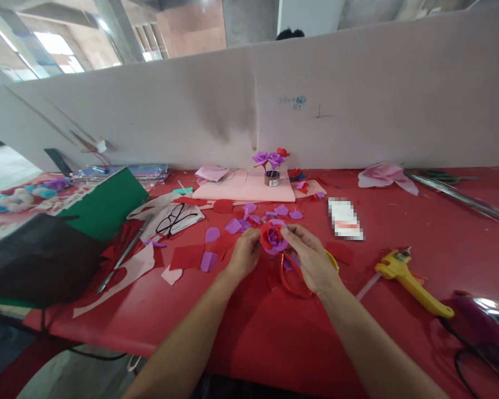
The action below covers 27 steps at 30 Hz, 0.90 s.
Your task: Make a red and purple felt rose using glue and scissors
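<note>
A red and purple paper flower (273, 236) is held between my two hands over the middle of the red table. My left hand (246, 252) pinches its left edge, and my right hand (310, 256) grips its right edge with thumb and fingers. Scissors with red handles (291, 280) lie beneath my right hand, partly hidden by it. Purple petal pieces (241, 223) are scattered just behind the flower, and red pieces (187, 257) lie to the left.
A yellow glue gun (413, 282) lies to the right. At the back, a small pot (271, 178) holds paper flowers on pink sheets (241, 189). Eyeglasses (177, 219), a green sheet (108, 202) and a black bag (37, 260) are on the left. A white partition (170, 116) stands behind.
</note>
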Each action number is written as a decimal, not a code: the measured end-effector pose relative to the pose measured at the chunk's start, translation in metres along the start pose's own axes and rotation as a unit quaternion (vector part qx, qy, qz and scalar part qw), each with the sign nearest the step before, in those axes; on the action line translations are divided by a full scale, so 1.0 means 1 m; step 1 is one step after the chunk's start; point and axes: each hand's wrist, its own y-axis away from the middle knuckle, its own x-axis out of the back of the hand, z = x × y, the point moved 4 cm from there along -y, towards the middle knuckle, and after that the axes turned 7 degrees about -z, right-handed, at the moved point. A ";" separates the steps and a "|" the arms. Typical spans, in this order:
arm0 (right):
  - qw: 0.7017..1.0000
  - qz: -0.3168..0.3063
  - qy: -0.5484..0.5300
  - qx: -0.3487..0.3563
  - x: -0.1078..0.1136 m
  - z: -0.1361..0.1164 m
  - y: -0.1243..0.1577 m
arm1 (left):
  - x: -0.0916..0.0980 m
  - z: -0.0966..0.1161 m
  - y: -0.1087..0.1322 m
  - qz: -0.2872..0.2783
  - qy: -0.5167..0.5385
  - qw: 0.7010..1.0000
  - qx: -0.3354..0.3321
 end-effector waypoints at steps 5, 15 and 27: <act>1.000 0.019 -0.007 -0.005 0.001 0.001 -0.001 | -0.004 -0.009 0.001 0.010 0.060 0.998 0.009; 0.998 0.053 -0.038 -0.014 0.003 -0.001 -0.001 | -0.005 -0.018 0.002 0.067 0.174 0.979 0.078; 0.727 -0.074 0.679 -0.071 0.068 -0.013 -0.006 | 0.014 -0.014 -0.001 0.170 0.188 0.957 0.139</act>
